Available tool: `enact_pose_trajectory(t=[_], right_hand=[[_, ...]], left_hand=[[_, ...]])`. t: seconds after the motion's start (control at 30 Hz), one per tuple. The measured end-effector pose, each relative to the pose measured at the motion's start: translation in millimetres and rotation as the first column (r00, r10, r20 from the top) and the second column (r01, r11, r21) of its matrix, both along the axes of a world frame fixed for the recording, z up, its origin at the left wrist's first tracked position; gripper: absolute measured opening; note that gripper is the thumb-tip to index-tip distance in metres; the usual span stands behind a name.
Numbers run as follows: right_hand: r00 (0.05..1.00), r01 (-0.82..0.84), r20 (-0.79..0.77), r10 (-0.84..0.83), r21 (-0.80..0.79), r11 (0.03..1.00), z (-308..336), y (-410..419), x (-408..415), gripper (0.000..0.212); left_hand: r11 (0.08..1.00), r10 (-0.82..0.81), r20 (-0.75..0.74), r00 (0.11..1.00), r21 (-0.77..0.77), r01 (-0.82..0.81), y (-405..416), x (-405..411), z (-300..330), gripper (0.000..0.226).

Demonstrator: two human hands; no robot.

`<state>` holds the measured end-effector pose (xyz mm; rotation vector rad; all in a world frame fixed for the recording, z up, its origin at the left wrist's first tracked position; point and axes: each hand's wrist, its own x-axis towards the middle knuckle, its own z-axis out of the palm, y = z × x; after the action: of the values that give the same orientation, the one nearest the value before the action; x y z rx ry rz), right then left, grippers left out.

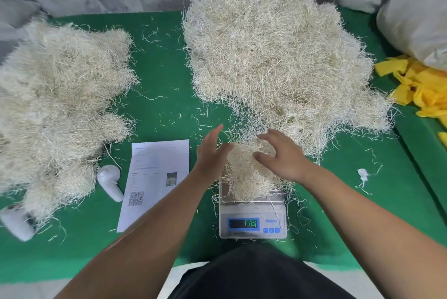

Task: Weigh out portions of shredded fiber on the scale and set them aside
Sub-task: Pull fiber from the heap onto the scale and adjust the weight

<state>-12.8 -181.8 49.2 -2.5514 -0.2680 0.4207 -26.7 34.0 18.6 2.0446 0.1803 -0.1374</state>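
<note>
Resting on the small grey digital scale (252, 211), the pale, wispy clump of shredded fiber (249, 173) looks light, springy and prone to shedding, so both spread hands, left hand (211, 153) and right hand (283, 156), should cup it from opposite sides.

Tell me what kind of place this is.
Probably a small packing or processing workbench, not a home kitchen: large heaps of shredded fiber lie on a green mat, a digital scale holds a portion, and a printed sheet with a QR code lies beside it.
</note>
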Motion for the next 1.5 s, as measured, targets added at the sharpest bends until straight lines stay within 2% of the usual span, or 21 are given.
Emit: enact_pose_trajectory(t=[0.13,0.27,0.37,0.57,0.77,0.87,0.93,1.0,1.07,1.1,1.13,1.2,1.23,1.3,1.33,1.37,1.4,1.43,1.47,1.5], right_hand=[[0.999,-0.020,0.050,0.019,0.030,0.999,4,3,1,0.067],[0.991,-0.090,0.107,0.085,0.044,0.995,6,4,-6,0.071],[0.984,-0.126,0.130,0.121,0.027,0.992,6,2,-11,0.075],[0.983,-0.133,0.124,0.133,-0.010,0.991,4,-1,-13,0.079],[0.981,-0.139,0.134,0.141,-0.023,0.990,-4,-1,-12,0.085],[0.984,-0.149,0.088,0.154,-0.057,0.987,-13,-3,-8,0.101],[0.985,-0.170,0.004,0.172,-0.120,0.978,-21,-1,-6,0.115],[0.978,-0.205,-0.095,0.188,-0.214,0.955,-31,6,-9,0.123],[0.972,-0.224,-0.133,0.195,-0.265,0.938,-40,15,-14,0.108],[0.977,-0.202,-0.116,0.179,-0.230,0.952,-43,19,-16,0.088],[0.989,-0.129,-0.093,0.117,-0.131,0.983,-44,22,-18,0.064],[0.988,0.103,-0.132,-0.081,0.174,0.979,-38,32,-21,0.036],[0.963,0.240,-0.198,-0.181,0.332,0.912,-30,39,-23,0.032],[0.875,0.475,-0.399,-0.274,0.596,0.647,-16,49,-22,0.039],[0.854,0.515,-0.452,-0.259,0.661,0.545,-10,54,-22,0.045],[0.867,0.496,-0.423,-0.263,0.683,0.536,-3,57,-25,0.052],[0.905,0.425,-0.298,-0.303,0.662,0.617,4,58,-27,0.061],[0.938,0.323,-0.094,-0.333,0.587,0.742,10,58,-30,0.069],[0.940,0.223,0.106,-0.324,0.527,0.820,13,60,-33,0.075],[0.931,0.152,0.205,-0.302,0.534,0.832,14,65,-37,0.075]], left_hand=[[0.995,-0.085,0.076,0.993,0.057,0.081,-2,3,6,0.078],[0.935,-0.280,0.122,0.952,0.259,0.242,-4,-7,2,0.067],[0.891,-0.356,0.144,0.923,0.351,0.289,-4,-14,3,0.065],[0.894,-0.343,0.174,0.923,0.363,0.263,0,-20,6,0.055],[0.913,-0.298,0.210,0.931,0.346,0.214,3,-19,5,0.055],[0.940,-0.240,0.190,0.952,0.289,0.179,0,-19,2,0.056],[0.962,-0.200,0.082,0.976,0.203,0.180,-5,-20,-1,0.057],[0.973,-0.224,-0.063,0.973,0.044,0.227,-14,-23,1,0.057],[0.948,-0.316,-0.140,0.938,-0.069,0.310,-23,-28,4,0.057],[0.934,-0.351,-0.159,0.923,-0.130,0.333,-26,-29,5,0.058],[0.926,-0.357,-0.178,0.917,-0.199,0.322,-29,-29,6,0.063],[0.913,-0.268,-0.211,0.940,-0.367,0.178,-33,-29,7,0.063],[0.892,-0.194,-0.200,0.960,-0.444,0.088,-35,-29,9,0.054],[0.855,-0.010,-0.201,0.979,-0.509,-0.096,-40,-26,18,0.030],[0.850,0.091,-0.220,0.971,-0.491,-0.191,-41,-22,23,0.028],[0.834,0.186,-0.229,0.955,-0.477,-0.277,-40,-15,28,0.030],[0.800,0.280,-0.251,0.926,-0.472,-0.370,-36,-8,33,0.031],[0.736,0.351,-0.306,0.885,-0.495,-0.462,-31,0,40,0.035],[0.613,0.377,-0.381,0.844,-0.581,-0.536,-27,5,48,0.040],[0.439,0.348,-0.451,0.822,-0.696,-0.568,-27,7,55,0.045]])
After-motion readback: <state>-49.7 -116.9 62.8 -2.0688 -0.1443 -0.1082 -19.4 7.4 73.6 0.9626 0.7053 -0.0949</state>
